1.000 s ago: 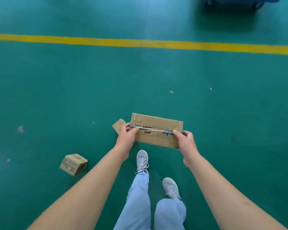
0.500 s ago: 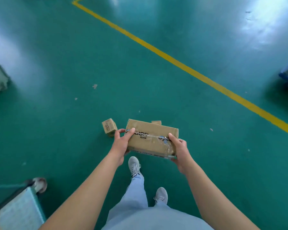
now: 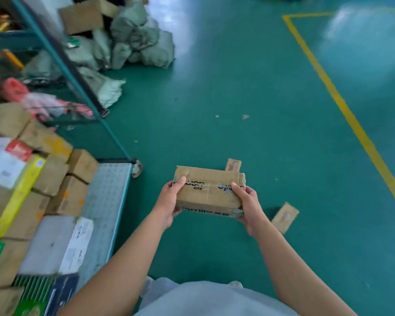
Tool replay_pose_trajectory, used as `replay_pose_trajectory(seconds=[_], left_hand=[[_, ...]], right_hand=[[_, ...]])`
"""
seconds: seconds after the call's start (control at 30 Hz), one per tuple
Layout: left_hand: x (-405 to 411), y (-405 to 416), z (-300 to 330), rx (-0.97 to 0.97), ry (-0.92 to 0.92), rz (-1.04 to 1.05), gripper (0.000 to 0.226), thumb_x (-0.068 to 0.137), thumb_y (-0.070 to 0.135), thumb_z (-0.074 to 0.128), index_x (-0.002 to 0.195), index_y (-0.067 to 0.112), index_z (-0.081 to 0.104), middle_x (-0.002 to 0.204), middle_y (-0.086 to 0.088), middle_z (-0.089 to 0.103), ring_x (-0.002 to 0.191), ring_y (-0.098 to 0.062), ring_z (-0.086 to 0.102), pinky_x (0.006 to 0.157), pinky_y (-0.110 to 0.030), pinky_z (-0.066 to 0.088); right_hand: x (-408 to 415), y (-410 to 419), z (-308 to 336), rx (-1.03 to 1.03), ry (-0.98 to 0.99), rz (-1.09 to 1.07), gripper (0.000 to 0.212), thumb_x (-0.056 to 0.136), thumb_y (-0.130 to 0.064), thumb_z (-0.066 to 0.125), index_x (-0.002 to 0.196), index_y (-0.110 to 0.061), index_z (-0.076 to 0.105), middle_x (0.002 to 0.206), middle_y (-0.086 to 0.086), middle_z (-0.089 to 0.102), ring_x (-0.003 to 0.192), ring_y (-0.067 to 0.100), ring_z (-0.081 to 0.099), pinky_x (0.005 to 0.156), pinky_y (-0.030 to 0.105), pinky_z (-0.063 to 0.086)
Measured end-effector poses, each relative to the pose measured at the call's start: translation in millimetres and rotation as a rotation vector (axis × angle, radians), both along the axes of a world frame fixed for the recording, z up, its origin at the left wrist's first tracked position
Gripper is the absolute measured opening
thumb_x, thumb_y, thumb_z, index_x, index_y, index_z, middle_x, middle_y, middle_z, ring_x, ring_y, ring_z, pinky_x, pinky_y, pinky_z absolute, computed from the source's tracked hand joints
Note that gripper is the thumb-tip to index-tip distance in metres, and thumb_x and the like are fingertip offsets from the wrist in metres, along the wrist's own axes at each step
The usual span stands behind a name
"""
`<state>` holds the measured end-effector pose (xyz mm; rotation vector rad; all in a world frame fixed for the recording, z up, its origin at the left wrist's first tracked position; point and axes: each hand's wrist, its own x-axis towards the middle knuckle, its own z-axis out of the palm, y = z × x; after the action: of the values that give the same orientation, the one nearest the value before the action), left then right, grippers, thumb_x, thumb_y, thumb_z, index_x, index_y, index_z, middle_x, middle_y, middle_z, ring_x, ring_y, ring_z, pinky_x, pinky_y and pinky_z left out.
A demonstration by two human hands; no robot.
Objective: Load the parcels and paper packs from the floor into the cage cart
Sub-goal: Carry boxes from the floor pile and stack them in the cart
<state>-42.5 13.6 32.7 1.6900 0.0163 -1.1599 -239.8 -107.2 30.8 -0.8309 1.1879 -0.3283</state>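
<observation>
Both hands, left hand (image 3: 169,201) and right hand (image 3: 249,206), grip opposite ends of a taped brown cardboard parcel (image 3: 209,192), held above green floor (image 3: 214,99), just right of the blue-framed cage cart (image 3: 121,197).

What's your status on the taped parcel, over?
Left hand and right hand grip taped cardboard parcel. Cage cart lower left, part loaded. Two small boxes on floor; path unblocked.
</observation>
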Motion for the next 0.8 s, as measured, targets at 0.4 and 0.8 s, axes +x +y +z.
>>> replay_pose_trajectory(seconds=[0.4,0.8], left_hand=[[188,219,5,-0.031,0.021,0.480,0.050,0.089,0.055,0.073,0.129,0.029,0.056,0.125,-0.002,0.067,0.113,-0.027,0.064,0.100,-0.052,0.052],[316,404,6,-0.053,0.003,0.831,0.040,0.095,0.044,0.071,0.128,0.029,0.056,0.116,0.003,0.068,0.101,-0.021,0.064,0.086,-0.042,0.051]], right_hand=[[257,152,12,-0.082,0.022,0.422,0.058,0.090,-0.053,0.073,0.136,-0.032,0.045,0.121,0.000,0.068,0.104,0.024,0.070,0.093,0.046,0.057],[455,301,-11,-0.127,0.009,0.774,0.092,0.038,-0.088,0.082,0.119,-0.054,0.053,0.135,-0.002,0.062,0.123,0.031,0.061,0.105,0.060,0.049]])
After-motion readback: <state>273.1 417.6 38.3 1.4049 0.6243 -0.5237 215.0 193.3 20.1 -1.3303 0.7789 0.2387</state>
